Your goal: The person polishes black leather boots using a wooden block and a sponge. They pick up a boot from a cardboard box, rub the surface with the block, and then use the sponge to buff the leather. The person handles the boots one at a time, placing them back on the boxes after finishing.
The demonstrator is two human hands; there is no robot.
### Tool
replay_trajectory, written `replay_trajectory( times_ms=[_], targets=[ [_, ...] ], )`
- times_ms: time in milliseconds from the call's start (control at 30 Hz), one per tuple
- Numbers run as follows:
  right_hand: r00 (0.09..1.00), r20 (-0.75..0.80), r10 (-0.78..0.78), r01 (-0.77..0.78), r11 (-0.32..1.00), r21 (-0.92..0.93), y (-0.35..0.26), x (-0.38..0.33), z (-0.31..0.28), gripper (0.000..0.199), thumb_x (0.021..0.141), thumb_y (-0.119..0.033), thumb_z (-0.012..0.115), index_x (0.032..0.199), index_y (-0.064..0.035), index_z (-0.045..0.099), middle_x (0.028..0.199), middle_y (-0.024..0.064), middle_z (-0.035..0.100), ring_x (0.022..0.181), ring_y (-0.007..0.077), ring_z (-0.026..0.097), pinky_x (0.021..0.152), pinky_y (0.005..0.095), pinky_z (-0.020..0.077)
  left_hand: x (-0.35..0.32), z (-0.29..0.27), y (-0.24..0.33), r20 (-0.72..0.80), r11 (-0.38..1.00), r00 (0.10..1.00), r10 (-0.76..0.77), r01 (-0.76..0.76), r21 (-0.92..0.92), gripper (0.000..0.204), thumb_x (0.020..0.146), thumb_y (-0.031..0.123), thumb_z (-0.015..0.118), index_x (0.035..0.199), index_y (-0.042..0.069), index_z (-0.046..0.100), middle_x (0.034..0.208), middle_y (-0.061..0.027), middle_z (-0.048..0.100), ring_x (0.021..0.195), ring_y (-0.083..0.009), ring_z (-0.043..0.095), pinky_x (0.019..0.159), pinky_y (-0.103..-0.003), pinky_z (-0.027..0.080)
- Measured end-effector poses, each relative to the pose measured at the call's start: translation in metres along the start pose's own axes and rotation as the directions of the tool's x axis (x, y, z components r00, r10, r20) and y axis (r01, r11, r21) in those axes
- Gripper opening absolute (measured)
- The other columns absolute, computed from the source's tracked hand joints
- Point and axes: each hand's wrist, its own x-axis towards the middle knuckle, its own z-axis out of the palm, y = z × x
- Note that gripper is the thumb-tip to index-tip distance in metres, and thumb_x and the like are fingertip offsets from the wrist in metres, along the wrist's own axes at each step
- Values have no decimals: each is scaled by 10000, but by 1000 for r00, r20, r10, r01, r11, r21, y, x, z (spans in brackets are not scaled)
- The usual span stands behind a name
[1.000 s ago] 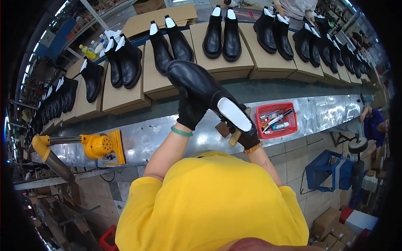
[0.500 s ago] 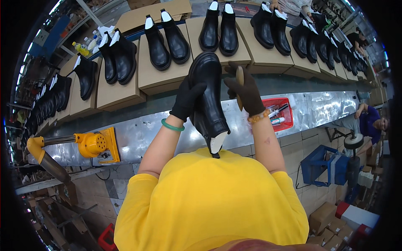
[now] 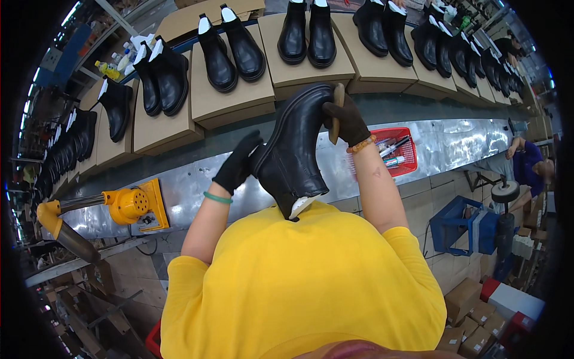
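A black leather ankle boot (image 3: 296,134) is held up in front of my chest. Its side faces me, the toe points up and right, and white stuffing (image 3: 301,205) shows at its opening. My right hand (image 3: 348,121), in a dark glove, grips a tan oval brush-like tool (image 3: 338,113), seen edge-on, while its thumb touches the boot's toe. My left hand (image 3: 239,161), also gloved, is beside the heel, its fingers stretched out and close together. Whether the left palm bears weight I cannot tell.
Black boots stand in pairs on cardboard boxes (image 3: 233,106) along the far side. A red basket (image 3: 410,152) with tubes and tools sits on the metal bench (image 3: 466,143). A yellow machine (image 3: 134,204) is at left. Another person (image 3: 531,164) sits at right.
The boot has turned from upper facing me to its side, toe swinging right. My left hand has slid from the boot's middle down to the heel; my right hand has come against the toe.
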Motion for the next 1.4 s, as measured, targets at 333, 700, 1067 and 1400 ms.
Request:
replay_trajectory(
  times_ms=[333,700,1067,1400],
  targets=[
    [997,-13,70,-54,866,497,67,4,-20,220,863,-227,650,1007,-108,534,761,36,560,615,155,567,523,280,482,-40,16,19,43,937,936,350,-350,-23,558,844,210,670,1327,66,428,1240,-57,526,1130,-157,516,938,-305,449],
    [965,35,260,-215,707,673,106,-2,-20,207,886,-305,633,978,-146,537,767,24,572,625,143,574,536,264,481,-50,19,41,12,934,937,349,-348,79,504,914,360,582,1302,62,461,1162,-38,566,998,-132,569,802,-266,497],
    [983,80,164,-172,680,713,115,-10,-17,150,892,-201,618,1006,-136,547,868,35,608,753,167,616,607,300,514,-42,9,33,-86,881,895,438,-446,-158,466,979,339,457,1357,70,416,1232,-52,535,1114,-163,524,949,-309,434],
    [980,189,64,-162,807,568,76,-13,15,357,802,-73,651,1131,-85,514,914,74,594,713,180,587,616,306,490,-41,-25,27,-283,812,768,575,-579,79,438,987,274,387,1355,41,435,1291,-75,519,1159,-161,504,1005,-290,388]
  ],
)
